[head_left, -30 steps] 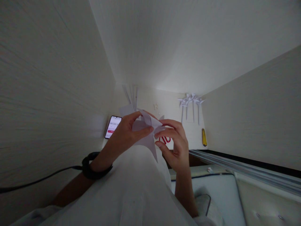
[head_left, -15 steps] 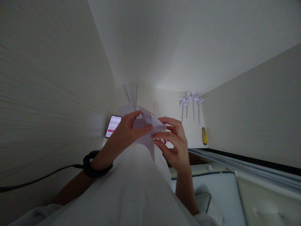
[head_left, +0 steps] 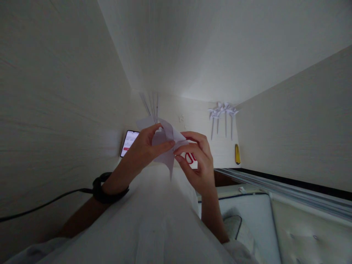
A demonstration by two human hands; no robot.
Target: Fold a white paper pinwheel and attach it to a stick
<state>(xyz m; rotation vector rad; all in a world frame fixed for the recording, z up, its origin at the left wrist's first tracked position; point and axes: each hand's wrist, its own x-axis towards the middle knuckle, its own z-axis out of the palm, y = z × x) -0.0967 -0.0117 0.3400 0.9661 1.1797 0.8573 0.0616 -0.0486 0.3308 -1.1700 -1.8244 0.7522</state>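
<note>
A white paper pinwheel [head_left: 162, 138], its cut flaps bent inward, is held up in front of my body. My left hand [head_left: 143, 150] pinches it from the left, thumb pressed near its middle and index finger behind the upper edge. On the other side, my right hand [head_left: 198, 163] grips a flap with curled fingertips; its exact hold is partly hidden. Red-handled scissors [head_left: 189, 158] show partly behind my right hand. Beyond my left hand lie another piece of white paper [head_left: 143, 123] and several thin sticks [head_left: 154, 104].
Several white pinwheels on sticks [head_left: 224, 110] lie at the table's [head_left: 198, 113] back right, a yellow cutter [head_left: 237, 154] nearer its right edge. A lit phone [head_left: 126, 142] is at the left, and small paper scraps [head_left: 180, 118] mid-table. Walls close the corner; a mattress [head_left: 247, 212] is lower right.
The view has shifted slightly, and both hands with the pinwheel appear a little further left and up. More of the red scissor handles shows. The grip looks nearly the same.
</note>
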